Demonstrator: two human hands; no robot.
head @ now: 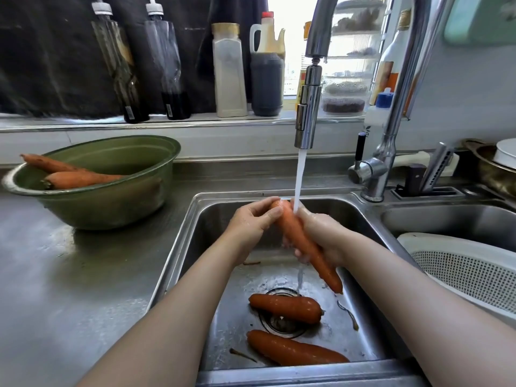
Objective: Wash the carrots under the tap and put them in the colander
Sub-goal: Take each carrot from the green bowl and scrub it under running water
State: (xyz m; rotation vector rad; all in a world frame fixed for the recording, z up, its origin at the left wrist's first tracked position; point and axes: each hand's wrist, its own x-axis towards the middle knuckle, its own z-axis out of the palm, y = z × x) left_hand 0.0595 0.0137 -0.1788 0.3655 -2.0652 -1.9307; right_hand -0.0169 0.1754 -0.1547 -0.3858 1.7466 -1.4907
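Carrot [303, 243] gripped by both hands [252, 222] under the running tap [308, 107].

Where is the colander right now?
In the head view the white colander sits at the right edge, in the second sink basin, just right of the right hand holding the carrot under the tap.

Daylight through a window [293, 26] falls on a cluttered sill [83, 125] above a steel counter [69, 275].
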